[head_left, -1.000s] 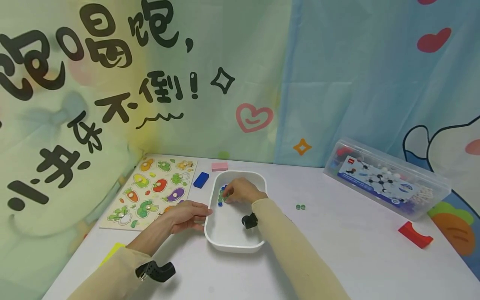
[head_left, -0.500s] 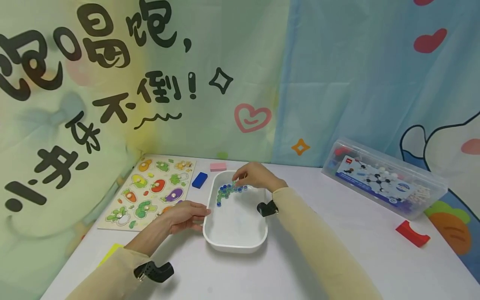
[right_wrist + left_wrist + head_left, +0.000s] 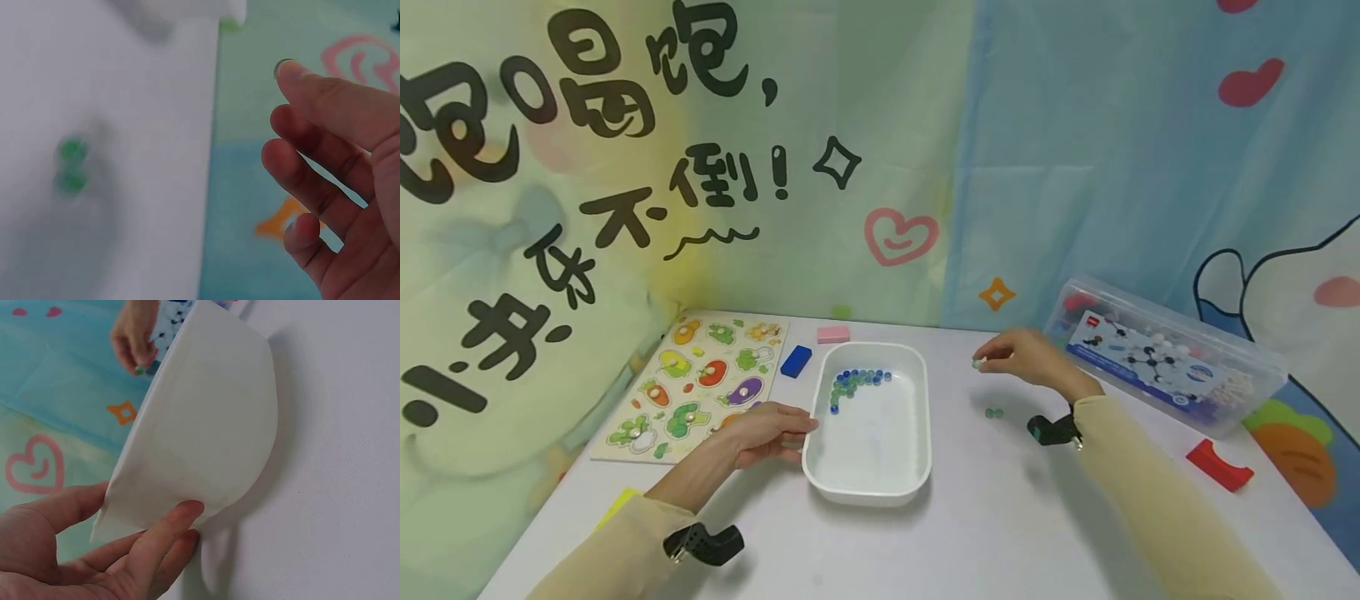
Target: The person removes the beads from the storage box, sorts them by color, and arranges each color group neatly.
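A white tray (image 3: 868,467) stands mid-table with blue and green glass marbles (image 3: 847,382) in an angled row along its far left inside. My left hand (image 3: 767,433) holds the tray's left side. In the left wrist view one fingertip is at the rim of the tray (image 3: 200,412), while other fingers (image 3: 178,519) lie against its outer wall. Raised to the tray's right, my right hand (image 3: 1030,362) pinches a small green marble (image 3: 977,364) between its fingertips; the fingers mostly hide it. Below that hand, two green marbles (image 3: 994,413) lie side by side on the table.
A vegetable puzzle board (image 3: 700,387) lies left of the tray. Behind it are a blue block (image 3: 796,362) and a pink block (image 3: 832,334). At right sit a clear plastic box (image 3: 1172,358) of model pieces and a red arched block (image 3: 1219,465). A printed curtain (image 3: 1037,167) backs the table.
My right hand has left the marbles in the tray and moved right, over the table, with a green marble at its fingertips. My left hand stays at the tray.
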`<action>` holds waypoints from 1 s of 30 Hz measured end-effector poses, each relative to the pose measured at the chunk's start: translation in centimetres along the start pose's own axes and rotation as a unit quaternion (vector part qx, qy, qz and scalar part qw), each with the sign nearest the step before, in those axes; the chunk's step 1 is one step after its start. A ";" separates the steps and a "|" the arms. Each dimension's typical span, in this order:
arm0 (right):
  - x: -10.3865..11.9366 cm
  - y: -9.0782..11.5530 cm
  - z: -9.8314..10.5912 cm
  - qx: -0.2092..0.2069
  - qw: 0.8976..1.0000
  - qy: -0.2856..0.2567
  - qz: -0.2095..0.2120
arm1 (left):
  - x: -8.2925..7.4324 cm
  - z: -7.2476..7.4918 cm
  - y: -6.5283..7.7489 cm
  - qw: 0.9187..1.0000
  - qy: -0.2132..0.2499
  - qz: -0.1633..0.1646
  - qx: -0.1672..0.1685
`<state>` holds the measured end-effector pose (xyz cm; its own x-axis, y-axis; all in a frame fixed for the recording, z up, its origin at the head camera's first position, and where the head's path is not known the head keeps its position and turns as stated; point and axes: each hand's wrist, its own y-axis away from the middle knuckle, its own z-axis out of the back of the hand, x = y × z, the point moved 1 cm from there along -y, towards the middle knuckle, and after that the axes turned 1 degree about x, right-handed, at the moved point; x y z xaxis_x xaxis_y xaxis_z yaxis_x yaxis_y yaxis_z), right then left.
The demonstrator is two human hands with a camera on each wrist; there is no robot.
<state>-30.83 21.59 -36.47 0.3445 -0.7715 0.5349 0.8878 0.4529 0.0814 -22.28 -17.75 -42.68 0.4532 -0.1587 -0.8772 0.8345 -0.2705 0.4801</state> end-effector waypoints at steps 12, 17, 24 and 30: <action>-6.9 3.1 -2.8 -0.002 1.000 -0.011 -0.029 | 0.2 0.2 0.2 1.000 0.017 0.008 0.009; -7.6 3.5 -3.9 0.001 0.999 -0.011 -0.038 | 0.1 0.2 0.2 1.000 0.018 0.004 0.017; -7.9 3.7 -4.4 -0.012 0.999 0.001 -0.037 | 0.1 0.2 0.2 1.000 0.014 -0.003 0.018; -7.8 3.7 -4.7 -0.014 0.999 -0.002 -0.033 | 0.1 0.2 0.2 1.000 0.015 0.003 0.010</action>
<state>-28.80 27.18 -44.31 0.2844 -0.7970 0.5328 0.9164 0.3892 0.0930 -22.11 -18.01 -42.63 0.4672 -0.1312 -0.8744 0.8258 -0.2887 0.4846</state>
